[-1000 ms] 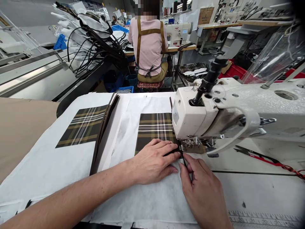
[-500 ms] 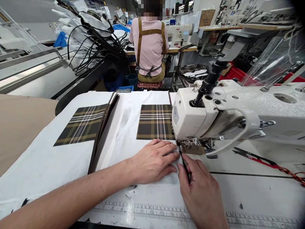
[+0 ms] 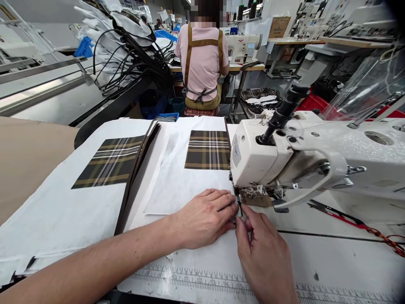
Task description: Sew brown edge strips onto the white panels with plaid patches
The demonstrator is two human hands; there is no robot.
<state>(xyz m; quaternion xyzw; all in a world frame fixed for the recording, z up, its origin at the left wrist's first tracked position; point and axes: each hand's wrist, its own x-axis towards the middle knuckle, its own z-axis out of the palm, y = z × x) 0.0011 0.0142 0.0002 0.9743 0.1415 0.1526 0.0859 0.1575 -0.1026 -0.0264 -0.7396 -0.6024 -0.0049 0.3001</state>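
A white fabric panel [image 3: 172,185] with a brown plaid patch [image 3: 207,150] lies under the head of the white sewing machine [image 3: 253,152]. My left hand [image 3: 205,217] rests flat on the panel's near end, fingertips beside the presser foot [image 3: 238,197]. On the other side of the seam, my right hand [image 3: 264,249] is closed in a pinch, thumb and forefinger at the near end of the dark edge strip [image 3: 239,210]. Fingers partly hide what lies between them. Further left sits a stack of similar white panels [image 3: 95,223] with plaid patches and dark edges.
Thread snips [image 3: 343,215] with red and black handles lie right, under the machine arm. A printed ruler [image 3: 196,278] runs along the front edge. Ahead, a person in a pink shirt [image 3: 202,63] sits at another machine. Bundled white pieces [image 3: 117,50] are heaped at back left.
The panel has moved away from me under the machine, and its near edge now shows beside my left forearm. Less of the dark strip shows at my right fingers. Both hands stay near the presser foot.
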